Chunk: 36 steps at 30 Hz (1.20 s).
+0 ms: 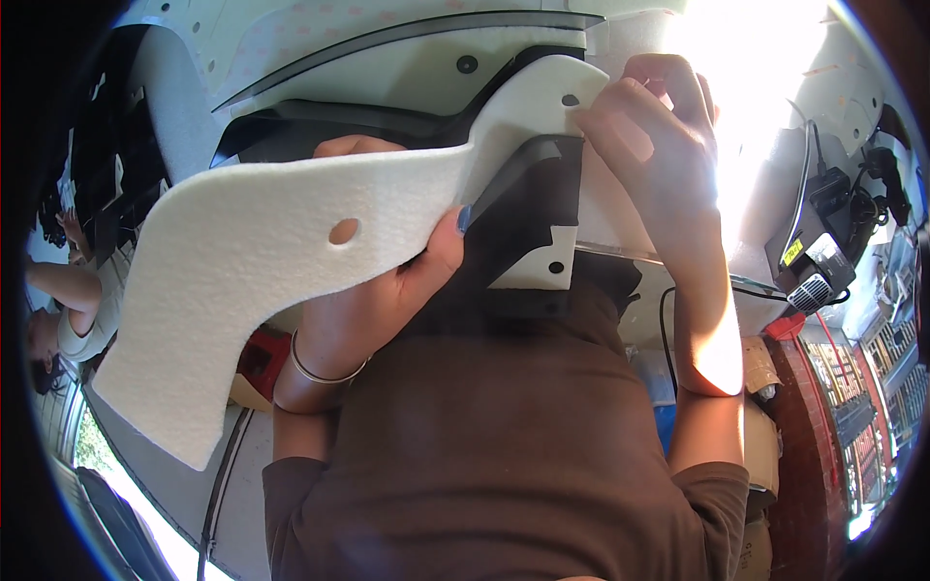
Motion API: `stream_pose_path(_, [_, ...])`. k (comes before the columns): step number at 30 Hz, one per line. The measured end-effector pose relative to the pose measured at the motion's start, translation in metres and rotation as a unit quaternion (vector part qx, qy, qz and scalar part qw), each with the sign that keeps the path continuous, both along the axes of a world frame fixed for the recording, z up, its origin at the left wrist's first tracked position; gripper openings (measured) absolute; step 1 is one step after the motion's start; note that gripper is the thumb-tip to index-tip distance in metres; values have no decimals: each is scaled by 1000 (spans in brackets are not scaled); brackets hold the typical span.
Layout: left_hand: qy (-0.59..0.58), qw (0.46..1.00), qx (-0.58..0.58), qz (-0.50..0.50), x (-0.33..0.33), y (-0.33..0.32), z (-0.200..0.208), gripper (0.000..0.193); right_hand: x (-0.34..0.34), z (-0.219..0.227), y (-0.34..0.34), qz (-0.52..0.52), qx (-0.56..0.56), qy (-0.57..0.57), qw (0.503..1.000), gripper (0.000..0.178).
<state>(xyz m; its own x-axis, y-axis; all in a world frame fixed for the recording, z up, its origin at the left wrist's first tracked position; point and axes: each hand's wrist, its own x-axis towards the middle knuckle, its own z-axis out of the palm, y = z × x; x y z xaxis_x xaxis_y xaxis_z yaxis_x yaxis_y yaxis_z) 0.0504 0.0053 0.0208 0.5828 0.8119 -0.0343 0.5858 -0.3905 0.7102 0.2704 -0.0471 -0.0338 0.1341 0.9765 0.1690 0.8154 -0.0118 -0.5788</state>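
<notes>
A pale work table (615,213) is spread behind the hands, its right part washed out by strong sunlight. In front of it, the wearer's torso is covered by a brown shirt (504,436). A long, curved white felt piece (223,242) is held up between torso and table; its broad end is hung toward the lower left, and its narrower end is raised at the upper right, above a black-and-white part (523,198) by which the table's near edge is occupied. Beyond it, a long panel with a grey rim (417,53) is laid.

The felt piece is clasped near its middle by the left hand (392,295), the thumb being set at the lower edge and the fingers passed behind. At the narrower end, the right hand (659,126) is placed with its fingers narrowly curled, the felt's edge apparently being met by a fingertip; whether anything is pinched there cannot be told. Cardboard boxes (760,445) are stacked at the lower right, and another person (87,300) is partly shown at the far left. A black power adapter (826,191) is set at the right. The left wrist is encircled by a thin bracelet (325,376). The felt is pierced by an oval hole (344,231) near the left hand and by a smaller hole (570,100) near the right.
</notes>
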Motion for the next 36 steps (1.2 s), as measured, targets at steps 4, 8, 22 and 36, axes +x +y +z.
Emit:
stream_pose_path(4, [-17, 999, -31, 12, -1, 0, -2, 25, 0, -1, -3, 9, -10, -84, 996, 16])
stream_pose_path(8, [49, 998, 27, -13, -4, 1, -2, 26, 1, -3, 1, -58, 36, 38, 997, 28])
stream_pose_path(22, [41, 999, -21, 0, -3, -2, -1, 26, -10, -3, 15, -102, 45, -28, 993, 11])
stream_pose_path(36, [59, 996, -54, 37, -1, -8, 6, 21, -13, -4, 14, -15, 54, -181, 982, 33])
